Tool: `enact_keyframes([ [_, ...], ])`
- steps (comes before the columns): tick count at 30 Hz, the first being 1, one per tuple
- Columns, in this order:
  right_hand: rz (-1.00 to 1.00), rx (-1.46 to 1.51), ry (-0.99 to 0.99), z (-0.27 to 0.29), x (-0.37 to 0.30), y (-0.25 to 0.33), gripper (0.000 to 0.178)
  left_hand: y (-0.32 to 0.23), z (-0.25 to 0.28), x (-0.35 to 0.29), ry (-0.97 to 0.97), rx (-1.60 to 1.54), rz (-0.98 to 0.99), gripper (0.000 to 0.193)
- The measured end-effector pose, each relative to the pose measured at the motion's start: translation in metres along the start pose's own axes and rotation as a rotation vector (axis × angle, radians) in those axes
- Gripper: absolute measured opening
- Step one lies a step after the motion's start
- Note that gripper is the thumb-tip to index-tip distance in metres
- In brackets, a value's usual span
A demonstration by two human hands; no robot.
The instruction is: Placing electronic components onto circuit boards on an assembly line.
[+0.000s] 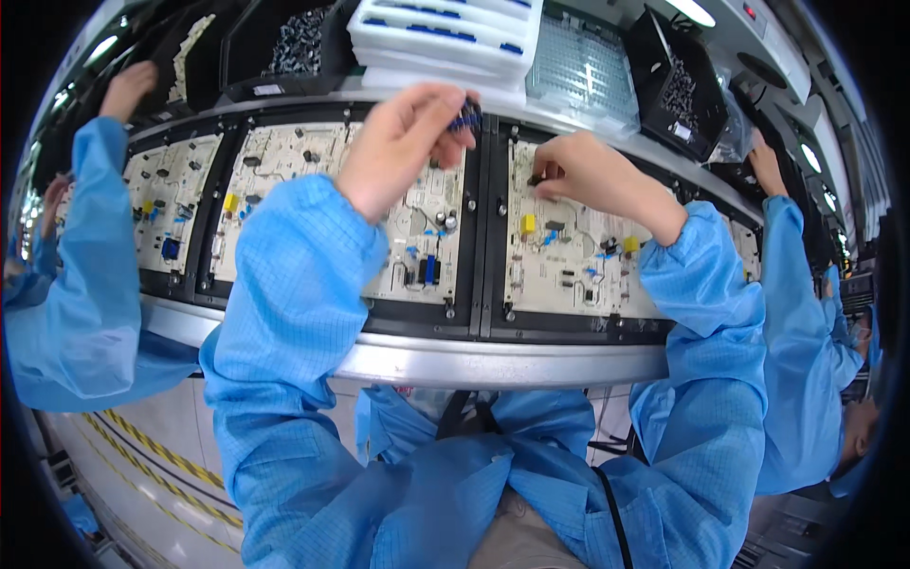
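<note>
My left hand [403, 142] is raised over the middle circuit board [313, 247], its fingers curled round several small dark blue components [466, 117]. My right hand [592, 175] reaches down to the upper left part of the circuit board on the right [559, 275]. Its thumb and forefinger are pinched on a small black component [536, 179], close against the board's surface. Whether that part is seated in the board cannot be made out. Yellow block components [528, 224] and small blue ones stand on this board, below my right hand.
Black frames hold the boards along a metal rail [493, 365]. Behind them stand white foam trays [441, 43] with blue parts, a clear plastic tray [583, 76] and black bins [678, 95] of small parts. Co-workers' blue sleeves [100, 237] reach in at both sides.
</note>
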State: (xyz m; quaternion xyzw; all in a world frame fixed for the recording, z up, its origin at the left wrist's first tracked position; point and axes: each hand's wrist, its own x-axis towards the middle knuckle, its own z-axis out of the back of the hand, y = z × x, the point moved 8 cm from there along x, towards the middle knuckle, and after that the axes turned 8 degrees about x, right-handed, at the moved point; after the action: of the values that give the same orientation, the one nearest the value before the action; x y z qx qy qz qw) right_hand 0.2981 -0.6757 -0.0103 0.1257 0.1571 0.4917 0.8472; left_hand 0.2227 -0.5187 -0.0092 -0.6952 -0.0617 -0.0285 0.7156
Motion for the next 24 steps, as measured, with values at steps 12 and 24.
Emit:
enact_keyframes([
  [12,-0.171,-0.281,-0.722,0.143,0.133,-0.220,0.033,0.015,-0.030,-0.004,0.096,-0.092,0.140,0.040],
  [24,-0.126,-0.165,-0.771,0.161,0.111,-0.226,0.034,0.004,-0.052,-0.009,0.192,0.331,0.018,0.039],
])
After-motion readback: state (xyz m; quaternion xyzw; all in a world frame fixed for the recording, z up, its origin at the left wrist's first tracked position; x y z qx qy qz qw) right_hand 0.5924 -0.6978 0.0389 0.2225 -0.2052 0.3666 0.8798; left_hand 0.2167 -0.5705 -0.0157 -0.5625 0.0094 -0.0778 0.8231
